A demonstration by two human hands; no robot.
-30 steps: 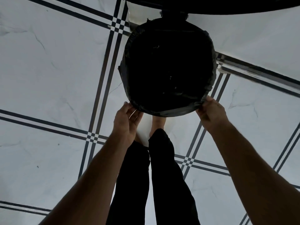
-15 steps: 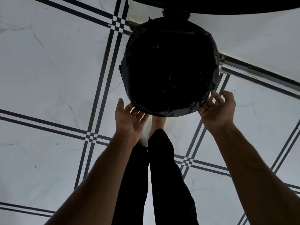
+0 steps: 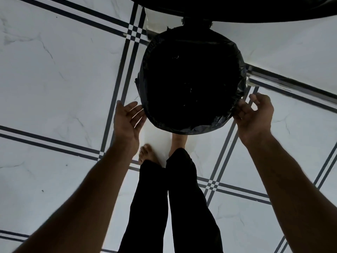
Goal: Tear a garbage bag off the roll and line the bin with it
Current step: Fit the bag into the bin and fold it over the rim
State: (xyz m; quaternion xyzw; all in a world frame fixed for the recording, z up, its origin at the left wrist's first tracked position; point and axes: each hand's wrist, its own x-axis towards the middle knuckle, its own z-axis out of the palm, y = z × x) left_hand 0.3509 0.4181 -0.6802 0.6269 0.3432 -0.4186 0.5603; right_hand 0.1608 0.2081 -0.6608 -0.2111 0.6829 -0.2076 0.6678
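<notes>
A round bin stands on the floor in front of my feet, and a black garbage bag [image 3: 209,125] lies inside it with its edge folded out over the rim all the way round. The bin's own wall is hidden under the plastic. My left hand [image 3: 127,119] hovers at the bin's near-left side, palm turned toward it, fingers straight and slightly spread, holding nothing. My right hand [image 3: 254,115] sits at the near-right side with loosely bent fingers, its fingertips close to or touching the bag's folded edge. No roll of bags is in view.
The floor [image 3: 54,79] is white marble tile crossed by dark double lines. A dark round object [image 3: 237,8] overhangs the top of the view, just behind the bin. My bare feet [image 3: 145,154] and black trousers stand close to the bin's near side.
Both hands have let go of the bag's near edge, opened and moved outward to the bin's two sides. The bag stays folded over the rim.
</notes>
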